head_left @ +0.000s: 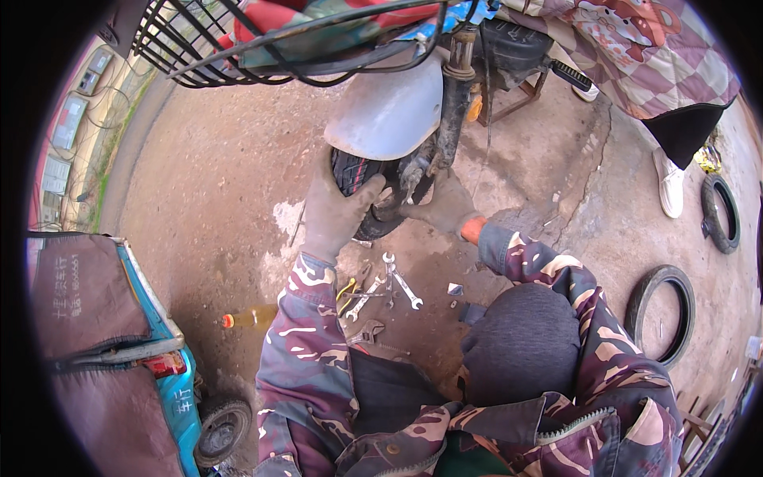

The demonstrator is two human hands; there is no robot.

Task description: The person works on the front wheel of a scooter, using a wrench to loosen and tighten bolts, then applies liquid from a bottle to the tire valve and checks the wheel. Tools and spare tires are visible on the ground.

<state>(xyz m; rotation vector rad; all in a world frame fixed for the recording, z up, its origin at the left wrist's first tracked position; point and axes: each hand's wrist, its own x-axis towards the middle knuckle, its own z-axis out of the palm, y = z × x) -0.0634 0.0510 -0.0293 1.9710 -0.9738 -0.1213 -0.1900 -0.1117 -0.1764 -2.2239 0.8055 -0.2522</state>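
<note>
My gloved left hand (338, 211) grips the left side of the scooter's front wheel (356, 173), its thumb over the tyre. My gloved right hand (441, 205) is closed on the wheel's right side, below the fork (451, 119), its fingertips partly hidden. A silver mudguard (385, 107) covers the top of the wheel. On the ground below my hands lie several open-ended spanners (401, 286), yellow-handled pliers (347, 292) and an adjustable wrench (367, 332).
A black basket (199, 52) overhangs the front. A cart (167, 374) stands left, near a bottle (250, 318). Loose tyres (660, 314) lie right. A person's white shoe (669, 191) shows beside a checked quilt (636, 63).
</note>
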